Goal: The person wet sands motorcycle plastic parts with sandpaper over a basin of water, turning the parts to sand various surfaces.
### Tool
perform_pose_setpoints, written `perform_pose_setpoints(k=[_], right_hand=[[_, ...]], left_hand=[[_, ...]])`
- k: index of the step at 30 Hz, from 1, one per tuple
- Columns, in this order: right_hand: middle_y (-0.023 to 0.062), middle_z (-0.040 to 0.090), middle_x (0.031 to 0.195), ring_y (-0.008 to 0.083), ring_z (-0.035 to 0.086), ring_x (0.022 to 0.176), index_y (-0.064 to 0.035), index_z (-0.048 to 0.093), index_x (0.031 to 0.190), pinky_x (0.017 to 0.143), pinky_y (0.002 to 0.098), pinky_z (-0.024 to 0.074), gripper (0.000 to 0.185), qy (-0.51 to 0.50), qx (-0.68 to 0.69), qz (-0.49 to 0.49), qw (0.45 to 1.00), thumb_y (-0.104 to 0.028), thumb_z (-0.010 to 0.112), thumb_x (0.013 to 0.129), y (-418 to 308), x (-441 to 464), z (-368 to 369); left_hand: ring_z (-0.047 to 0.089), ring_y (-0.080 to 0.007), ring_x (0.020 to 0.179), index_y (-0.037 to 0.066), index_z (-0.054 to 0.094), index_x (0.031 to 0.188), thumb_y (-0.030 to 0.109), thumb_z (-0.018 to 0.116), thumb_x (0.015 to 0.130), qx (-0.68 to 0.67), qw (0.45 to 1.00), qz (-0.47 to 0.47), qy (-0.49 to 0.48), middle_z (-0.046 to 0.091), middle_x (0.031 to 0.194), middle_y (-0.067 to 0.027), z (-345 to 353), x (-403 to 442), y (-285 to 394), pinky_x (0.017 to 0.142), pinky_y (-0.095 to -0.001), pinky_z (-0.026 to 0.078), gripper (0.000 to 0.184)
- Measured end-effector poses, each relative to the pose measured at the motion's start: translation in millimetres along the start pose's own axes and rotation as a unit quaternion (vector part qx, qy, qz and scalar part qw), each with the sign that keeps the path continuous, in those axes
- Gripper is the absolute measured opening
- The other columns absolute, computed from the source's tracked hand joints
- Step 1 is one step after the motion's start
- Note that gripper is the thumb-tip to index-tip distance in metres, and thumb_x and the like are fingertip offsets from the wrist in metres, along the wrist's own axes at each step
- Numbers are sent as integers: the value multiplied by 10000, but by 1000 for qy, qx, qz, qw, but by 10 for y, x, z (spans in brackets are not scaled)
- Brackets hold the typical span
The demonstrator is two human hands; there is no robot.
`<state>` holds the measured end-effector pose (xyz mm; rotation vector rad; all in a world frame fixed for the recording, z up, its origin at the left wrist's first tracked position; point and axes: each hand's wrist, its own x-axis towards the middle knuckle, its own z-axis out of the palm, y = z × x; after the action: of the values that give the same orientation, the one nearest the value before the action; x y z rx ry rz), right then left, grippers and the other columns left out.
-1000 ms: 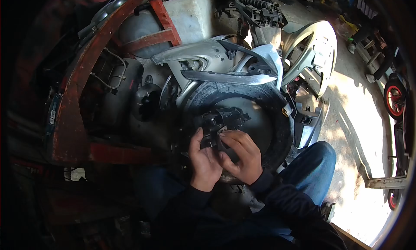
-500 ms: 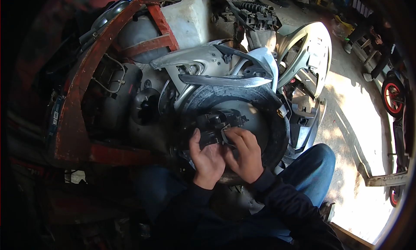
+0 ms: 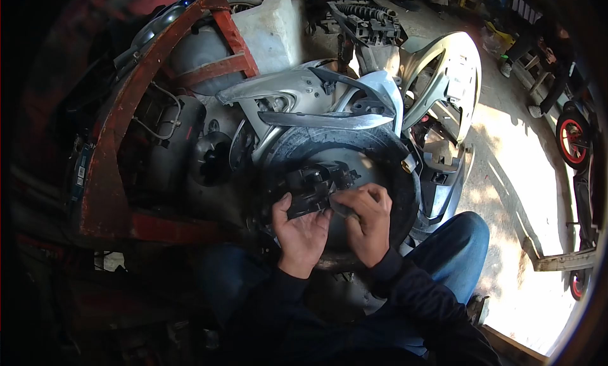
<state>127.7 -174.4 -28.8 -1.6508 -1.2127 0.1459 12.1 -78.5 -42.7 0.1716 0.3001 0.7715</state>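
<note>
My left hand (image 3: 300, 240) is wrapped around the near side of a black molded plastic part (image 3: 309, 187), thumb up on its left. My right hand (image 3: 368, 221) is closed at the part's right edge, pinching a small thin grey piece (image 3: 342, 207). That piece looks like a folded scrap of sheet, perhaps sandpaper, but its kind is not certain. The plastic part is held over a round black tub (image 3: 407, 192) with greyish contents. Fingers of my left hand beneath the part are hidden.
Grey motorcycle body panels (image 3: 297, 90) lie behind the tub, with a pale curved fairing (image 3: 472, 81) at the right. A rusty red metal frame (image 3: 104, 176) stands on the left around a dark tank (image 3: 166, 138). A person (image 3: 544, 62) sits far right, near a red-rimmed wheel (image 3: 573, 141).
My right hand has turned and risen slightly at the part's right edge, with the grey piece now lower and more visible. The left hand keeps its hold; the view shifted slightly.
</note>
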Motion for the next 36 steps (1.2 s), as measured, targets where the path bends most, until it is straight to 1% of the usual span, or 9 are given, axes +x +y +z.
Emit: perform_pose_setpoints(k=[3,6,9,11,15,16,27,31,36], right_hand=[[26,716,1110,298,523,1171,-120,734,1110,1087,461,311,410,5,-73,12,997,-12,620,731,62,39,-6],[17,716,1124,292,525,1162,-132,740,1104,1085,472,305,386,-14,23,21,999,-29,635,747,52,15,30],[13,719,1130,286,526,1157,-128,748,1092,1082,459,302,366,25,-137,-34,990,-22,633,761,42,51,39],[13,720,1122,283,526,1157,-122,748,1090,1080,466,302,355,-8,82,38,996,-21,635,769,19,3,80],[13,722,1095,289,547,1081,-116,743,1089,1046,455,331,339,14,-35,14,999,-21,632,783,53,50,39],[10,723,1086,288,553,1057,-110,739,1081,1037,438,331,320,9,59,17,998,-32,619,795,64,58,75],[31,718,1055,279,583,1020,-111,746,993,942,422,420,330,-22,19,-62,998,-7,609,712,49,266,-48],[43,718,1048,292,583,991,-91,742,987,938,424,422,304,-20,-51,-19,998,-4,603,730,256,260,-100],[102,724,1048,321,600,960,-53,738,1039,904,417,467,366,-24,47,-52,997,52,554,741,29,309,-36]], left_hand=[[608,-290,1196,51,602,1302,380,559,959,36,999,23,-9,661,1281,-124,74,33,-42,1050,-441,456,478],[612,-278,1184,54,606,1294,397,550,964,16,1000,12,11,665,1269,-122,37,-1,0,1046,-432,458,479],[608,-249,1192,76,592,1303,415,521,966,57,998,28,9,660,1266,-92,58,43,-26,1028,-417,471,483],[619,-261,1168,62,598,1297,410,528,968,48,998,28,11,666,1259,-112,59,41,7,1023,-422,479,484],[636,-269,1139,52,605,1291,404,524,974,37,999,11,16,672,1250,-125,16,42,-14,1017,-430,490,481],[636,-269,1139,52,605,1291,404,524,974,34,999,14,12,672,1250,-125,31,60,-19,1017,-430,490,481],[614,-233,1176,52,603,1287,399,514,980,83,997,0,-3,654,1274,-116,60,9,-95,1040,-411,476,471],[633,-224,1121,61,606,1283,400,523,977,54,998,-22,8,674,1232,-97,-11,-3,-57,946,-406,511,464],[640,-218,1097,70,605,1287,417,523,974,47,999,-20,0,685,1203,-86,-10,14,-74,844,-372,521,475]])
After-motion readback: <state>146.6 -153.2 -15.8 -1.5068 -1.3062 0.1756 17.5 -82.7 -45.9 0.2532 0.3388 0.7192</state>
